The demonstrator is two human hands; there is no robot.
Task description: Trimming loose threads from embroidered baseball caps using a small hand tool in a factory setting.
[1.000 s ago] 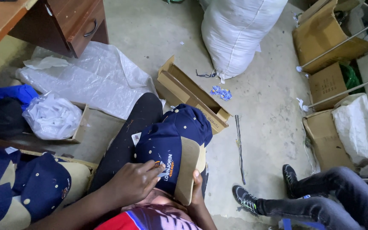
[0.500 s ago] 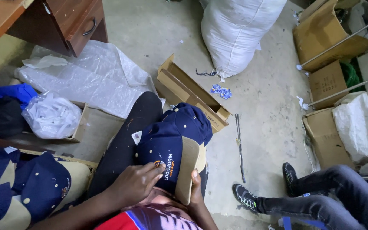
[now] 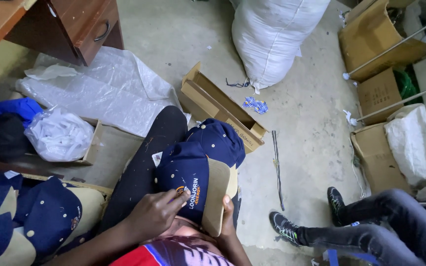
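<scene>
A navy cap with a tan brim lies on my lap, on top of another navy cap resting on my knee. My left hand lies on the crown of the near cap, fingers pressed beside its orange embroidered patch. My right hand grips the tan brim from below, with only the thumb and part of the wrist showing. My black trouser leg stretches out under the caps.
More navy and tan caps are piled at the lower left. A flat open carton, a white sack, clear plastic sheeting and cardboard boxes lie around. Another person's legs and black shoes are at the lower right.
</scene>
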